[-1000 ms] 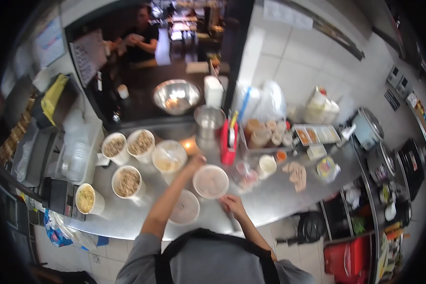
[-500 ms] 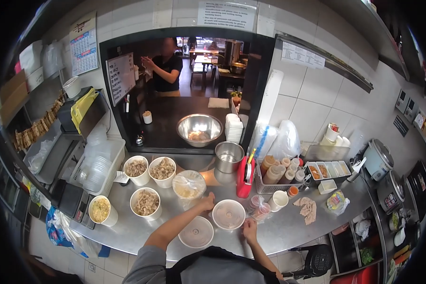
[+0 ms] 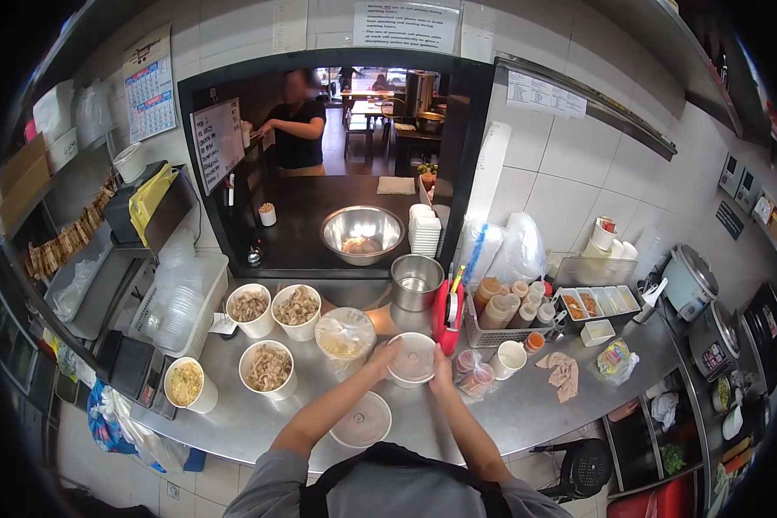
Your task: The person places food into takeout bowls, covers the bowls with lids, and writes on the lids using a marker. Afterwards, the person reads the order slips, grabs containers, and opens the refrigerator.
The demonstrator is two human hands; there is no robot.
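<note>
A white takeaway bowl with a clear lid is between my two hands on the steel counter. My left hand grips its left side, and my right hand holds the right side. Close to my body, between my forearms, sits a second lidded bowl. A tub with a plastic bag on top stands just left of my left hand. Beyond my right hand is a red tape dispenser, with small bagged cups to the right.
Several open meat-filled bowls and a bowl of yellowish food stand at left. A steel pot is near the hatch, where a large metal bowl sits. Sauce bottles fill a basket at right. A person stands beyond.
The lidded bowl has moved away from me, toward the tape dispenser. My right hand has come up to its right side, my left to its left. The person beyond the hatch has lowered their arms.
</note>
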